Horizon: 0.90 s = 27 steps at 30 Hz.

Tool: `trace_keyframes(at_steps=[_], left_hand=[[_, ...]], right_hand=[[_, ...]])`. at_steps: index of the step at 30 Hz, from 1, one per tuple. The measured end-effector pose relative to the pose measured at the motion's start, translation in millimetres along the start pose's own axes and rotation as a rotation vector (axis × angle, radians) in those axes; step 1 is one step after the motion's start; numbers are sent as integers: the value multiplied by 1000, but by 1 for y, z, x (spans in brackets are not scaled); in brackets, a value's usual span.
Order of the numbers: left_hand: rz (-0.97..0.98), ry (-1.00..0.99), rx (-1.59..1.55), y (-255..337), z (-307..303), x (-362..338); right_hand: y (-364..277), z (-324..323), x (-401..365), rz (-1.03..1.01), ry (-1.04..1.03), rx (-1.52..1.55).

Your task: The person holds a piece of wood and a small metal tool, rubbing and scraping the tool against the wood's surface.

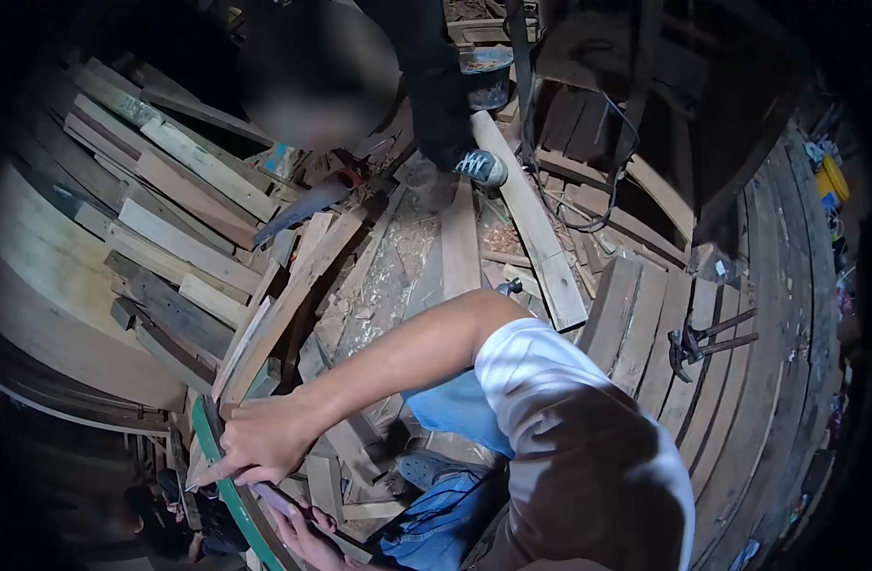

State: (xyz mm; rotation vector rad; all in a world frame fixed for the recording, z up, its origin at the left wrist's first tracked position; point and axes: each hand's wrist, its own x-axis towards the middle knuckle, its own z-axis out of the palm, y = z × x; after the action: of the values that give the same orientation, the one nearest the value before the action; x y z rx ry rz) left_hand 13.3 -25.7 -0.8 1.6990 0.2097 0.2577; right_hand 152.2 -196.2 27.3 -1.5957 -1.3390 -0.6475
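My right hand [264,440] reaches across from the white sleeve to a curved green-edged strip [213,440] at the lower left. Its index finger points outward over the strip, a small pale tip showing at its end, and the other fingers are curled. Just below, my left hand [307,541] has its fingers wrapped round a flat, purplish-dark object [282,502], whose kind I cannot tell. Part of that hand is cut off by the bottom edge. A wooden beam [298,295] runs up from beside my right hand.
Stacked planks [184,238] fill the left side, with a handsaw [303,209] on them. Another person's sneaker [480,167] rests by a long board [531,219]. Hammers [683,352] lie on a slatted wooden surface [750,409] at right. A bucket [485,76] stands at the back.
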Motion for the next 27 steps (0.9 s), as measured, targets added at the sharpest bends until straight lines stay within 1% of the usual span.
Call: trace_keyframes(at_steps=[2, 5, 7, 10, 12, 13, 14, 16, 17, 18, 20, 22, 24, 26, 27], left_hand=[[95, 96, 304, 18, 13, -12], [121, 53, 312, 26, 16, -15], [102, 51, 314, 31, 18, -16], [107, 23, 357, 38, 19, -19], [122, 37, 344, 38, 16, -20], [79, 83, 373, 35, 9, -19], [256, 65, 360, 12, -10, -11], [7, 110, -12, 5, -11, -16], [63, 115, 30, 0, -15, -13], [16, 86, -17, 8, -11, -16], [-18, -52, -104, 10, -10, -13], [-156, 7, -487, 7, -10, -7], [-195, -62, -263, 22, -13, -1], [-292, 7, -283, 7, -17, 1], [-331, -75, -292, 7, -23, -1]], right_hand=[[-2, -3, 0, 32, -69, -49], [0, 0, -1, 19, -76, -57], [-3, -2, -1, 13, -94, -50], [-3, -2, -5, 44, -173, -64], [3, 3, -10, 36, -185, -24], [3, 2, -13, 44, -229, -83], [5, 5, -17, 41, -265, -62], [8, 12, -25, 42, -231, -42], [10, 11, -29, 47, -266, -41], [3, 6, -29, 95, -304, -42], [4, 8, -35, 110, -370, -45], [-4, 1, -35, 232, -516, 2], [-3, 3, -38, 200, -503, -26], [-5, -5, -31, 167, -581, -73], [-11, 0, -28, 186, -670, -88]])
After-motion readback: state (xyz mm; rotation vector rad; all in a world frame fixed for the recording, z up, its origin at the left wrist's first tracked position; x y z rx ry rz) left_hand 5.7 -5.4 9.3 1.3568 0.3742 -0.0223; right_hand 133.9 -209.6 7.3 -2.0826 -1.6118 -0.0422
